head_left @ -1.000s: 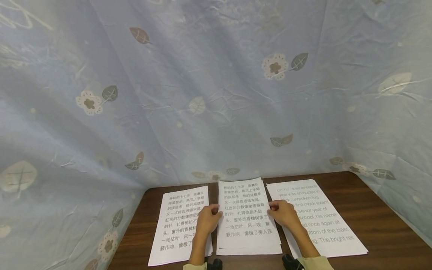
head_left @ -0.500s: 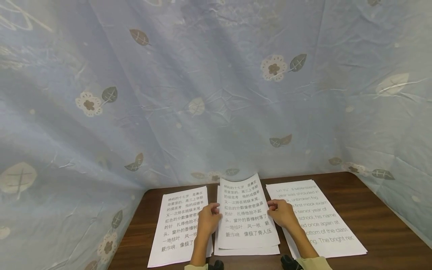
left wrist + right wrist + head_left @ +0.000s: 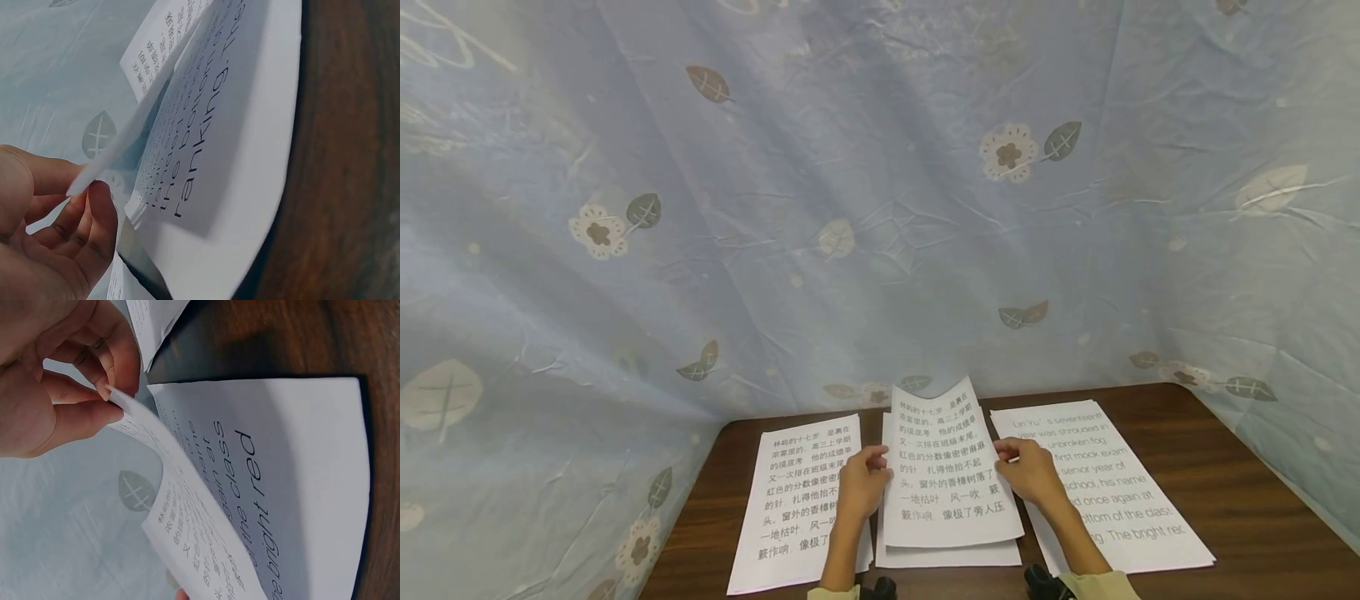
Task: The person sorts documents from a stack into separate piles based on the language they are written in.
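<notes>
A sheet of paper [image 3: 936,475] printed with Chinese characters is raised above the middle stack, its far edge curving upward. My left hand [image 3: 862,483] pinches its left edge between thumb and fingers, and my right hand [image 3: 1028,473] pinches the right edge. Both grips show up close in the wrist views, where the left hand [image 3: 56,225] and right hand [image 3: 75,381] hold the thin edge. Beneath it lies the middle stack [image 3: 955,555], whose top page [image 3: 325,456] carries large English print. Most of that page is hidden in the head view.
On the left lies a stack of Chinese-printed pages [image 3: 797,517], partly under my left forearm. To the right is a stack of English-printed pages [image 3: 1127,500], partly covered by my right forearm. All rest on a dark wooden table [image 3: 1217,467] backed by a pale blue patterned cloth [image 3: 880,208].
The sheet between my hands has risen off the middle stack, and its far edge now bends upward. Both hands keep their pinch on its sides and have moved up slightly.
</notes>
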`<action>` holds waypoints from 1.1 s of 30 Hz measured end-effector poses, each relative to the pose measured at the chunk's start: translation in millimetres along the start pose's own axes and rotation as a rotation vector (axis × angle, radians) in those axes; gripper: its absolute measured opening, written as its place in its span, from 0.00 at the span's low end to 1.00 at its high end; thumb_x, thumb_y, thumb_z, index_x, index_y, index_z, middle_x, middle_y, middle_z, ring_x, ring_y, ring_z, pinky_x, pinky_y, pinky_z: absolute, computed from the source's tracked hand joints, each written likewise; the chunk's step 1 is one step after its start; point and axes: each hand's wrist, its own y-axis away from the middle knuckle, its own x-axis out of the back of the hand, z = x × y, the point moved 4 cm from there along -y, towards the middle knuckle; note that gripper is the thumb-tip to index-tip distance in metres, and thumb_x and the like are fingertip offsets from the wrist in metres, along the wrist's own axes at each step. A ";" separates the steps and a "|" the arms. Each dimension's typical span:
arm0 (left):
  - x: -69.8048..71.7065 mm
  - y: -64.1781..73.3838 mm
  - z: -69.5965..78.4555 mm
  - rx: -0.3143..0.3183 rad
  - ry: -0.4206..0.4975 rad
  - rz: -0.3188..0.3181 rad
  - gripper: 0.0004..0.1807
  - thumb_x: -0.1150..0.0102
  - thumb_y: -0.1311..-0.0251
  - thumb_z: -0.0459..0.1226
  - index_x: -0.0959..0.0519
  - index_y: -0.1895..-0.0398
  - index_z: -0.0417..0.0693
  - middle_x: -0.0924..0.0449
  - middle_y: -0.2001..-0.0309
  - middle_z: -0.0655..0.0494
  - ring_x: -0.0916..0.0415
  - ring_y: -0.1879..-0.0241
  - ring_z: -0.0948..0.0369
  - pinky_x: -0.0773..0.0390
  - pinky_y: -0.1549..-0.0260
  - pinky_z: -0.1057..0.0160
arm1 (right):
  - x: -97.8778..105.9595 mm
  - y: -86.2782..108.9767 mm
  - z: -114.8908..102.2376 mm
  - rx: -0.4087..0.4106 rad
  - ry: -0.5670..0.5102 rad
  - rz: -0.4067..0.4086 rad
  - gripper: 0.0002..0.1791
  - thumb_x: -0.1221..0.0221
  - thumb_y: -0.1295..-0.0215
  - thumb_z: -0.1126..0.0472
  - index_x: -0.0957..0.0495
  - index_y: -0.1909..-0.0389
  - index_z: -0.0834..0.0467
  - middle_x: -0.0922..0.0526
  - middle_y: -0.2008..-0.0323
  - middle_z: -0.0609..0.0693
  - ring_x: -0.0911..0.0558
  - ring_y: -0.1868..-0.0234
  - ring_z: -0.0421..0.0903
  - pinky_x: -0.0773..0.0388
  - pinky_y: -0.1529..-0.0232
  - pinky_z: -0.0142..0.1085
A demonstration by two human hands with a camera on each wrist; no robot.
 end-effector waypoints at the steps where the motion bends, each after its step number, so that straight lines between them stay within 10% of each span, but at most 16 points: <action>1: 0.5 0.0 0.4 -0.001 0.005 0.000 0.22 0.31 0.45 0.25 0.13 0.44 0.38 0.14 0.62 0.49 0.21 0.65 0.60 0.23 0.67 0.68 | 0.2 0.1 -0.4 0.000 -0.003 0.000 0.19 0.36 0.37 0.68 0.13 0.44 0.66 0.12 0.61 0.52 0.13 0.59 0.48 0.22 0.66 0.35; 33: 31.9 0.3 -19.2 0.073 0.023 -0.015 0.22 0.34 0.38 0.27 0.15 0.40 0.39 0.14 0.56 0.48 0.18 0.63 0.59 0.19 0.68 0.68 | -26.4 7.3 -19.5 -0.041 -0.172 -0.020 0.22 0.35 0.35 0.68 0.17 0.39 0.65 0.13 0.59 0.55 0.17 0.64 0.46 0.21 0.68 0.35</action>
